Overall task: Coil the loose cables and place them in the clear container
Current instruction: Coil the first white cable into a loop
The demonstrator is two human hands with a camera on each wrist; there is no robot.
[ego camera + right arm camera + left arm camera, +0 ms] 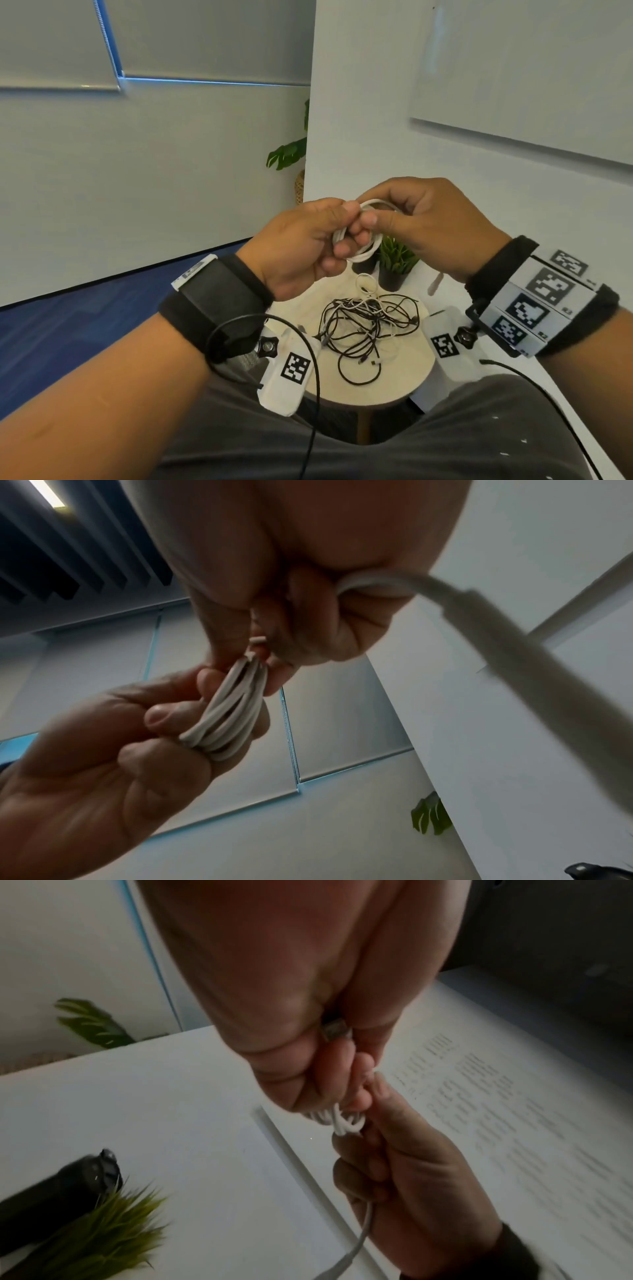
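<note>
A white cable coil hangs in the air between both hands, above the round table. My left hand grips the coil's left side with curled fingers; the bundled loops show in the right wrist view. My right hand pinches the coil's top, and a cable end runs out past its palm. In the left wrist view the white loops sit between the two hands. A tangle of black and white cables lies on the table. No clear container is in view.
Two small potted plants stand at the table's far edge, behind the tangle. A white wall rises right behind the table, with a whiteboard on it. Blue carpet lies to the left. My dark-trousered lap is below.
</note>
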